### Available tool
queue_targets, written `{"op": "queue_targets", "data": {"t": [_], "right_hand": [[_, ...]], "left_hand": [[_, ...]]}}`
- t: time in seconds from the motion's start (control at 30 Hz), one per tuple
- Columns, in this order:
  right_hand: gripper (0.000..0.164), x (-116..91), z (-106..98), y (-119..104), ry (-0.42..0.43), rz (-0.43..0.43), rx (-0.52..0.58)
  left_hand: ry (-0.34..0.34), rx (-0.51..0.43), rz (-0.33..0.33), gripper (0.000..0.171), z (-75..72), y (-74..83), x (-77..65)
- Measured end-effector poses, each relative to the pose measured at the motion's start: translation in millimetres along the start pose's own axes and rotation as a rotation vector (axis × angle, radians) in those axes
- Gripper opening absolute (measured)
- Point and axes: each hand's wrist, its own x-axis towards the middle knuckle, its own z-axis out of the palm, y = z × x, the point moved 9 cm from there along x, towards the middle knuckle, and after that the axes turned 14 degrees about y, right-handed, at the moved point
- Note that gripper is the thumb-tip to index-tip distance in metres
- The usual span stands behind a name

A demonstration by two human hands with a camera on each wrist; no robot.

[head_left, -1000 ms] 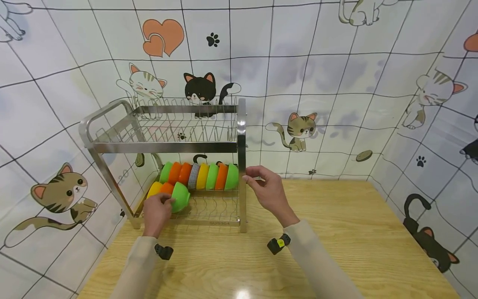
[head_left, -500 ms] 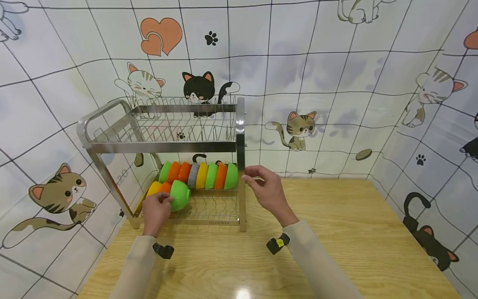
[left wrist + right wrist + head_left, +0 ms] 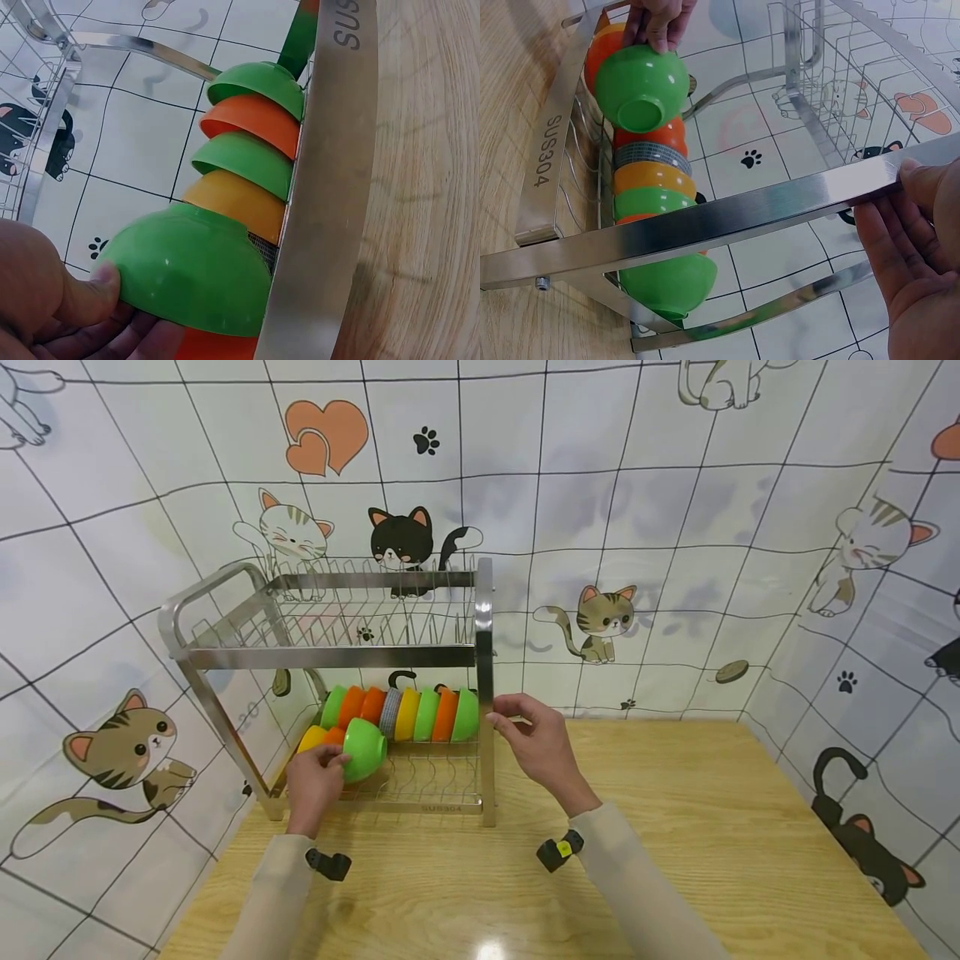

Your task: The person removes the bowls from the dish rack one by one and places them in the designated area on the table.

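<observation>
My left hand (image 3: 313,783) pinches the rim of a green bowl (image 3: 365,750) at the front of the lower tier of a metal dish rack (image 3: 330,657). In the left wrist view the thumb lies on the outside of this green bowl (image 3: 191,270) and the other fingers go under its rim. Just left of it in the head view stand an orange bowl (image 3: 334,737) and a yellow bowl (image 3: 312,739). My right hand (image 3: 534,739) holds the rack's right front upright (image 3: 780,214), thumb on one side and fingers on the other in the right wrist view.
Behind the held bowl, a row of several tilted bowls, green, orange, yellow and one grey patterned (image 3: 389,713), fills the back of the lower tier. Thin wires make up the upper tier (image 3: 375,614). The rack stands on a wooden table (image 3: 637,827) against a cat-print wall.
The green bowl in my left hand has tilted and shifted slightly up and to the right. My right hand has stayed on the upright.
</observation>
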Motion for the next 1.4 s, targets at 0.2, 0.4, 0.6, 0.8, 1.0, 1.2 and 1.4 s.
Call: {"op": "queue_targets", "data": {"t": [0.2, 0.4, 0.6, 0.8, 1.0, 1.2, 1.4], "right_hand": [[0.026, -2, 1, 1, -0.003, 0.01, 0.003], [0.026, -2, 0, 2, -0.003, 0.006, -0.002], [0.025, -2, -1, 0, -0.006, 0.009, -0.019], [0.025, -2, 0, 0, -0.013, 0.018, -0.007], [0.025, -2, 1, 2, -0.02, 0.036, 0.004], [0.024, -2, 0, 2, -0.024, 0.03, -0.012], [0.024, 0, -2, 0, -0.025, 0.011, -0.013]], "left_hand": [[-0.023, -0.022, -0.021, 0.022, 1.2, -0.2, 0.3], [-0.06, -0.045, -0.026, 0.023, 2.4, 5.4, -1.5], [-0.066, -0.073, 0.032, 0.02, -2.5, 19.9, -4.7], [-0.049, -0.088, 0.153, 0.014, -8.8, 37.2, -9.5], [0.008, -0.129, 0.306, 0.006, -19.6, 53.5, -16.8], [0.093, -0.186, 0.525, 0.009, -30.1, 73.6, -28.4], [0.137, -0.253, 0.735, 0.018, -38.8, 95.1, -42.5]]}}
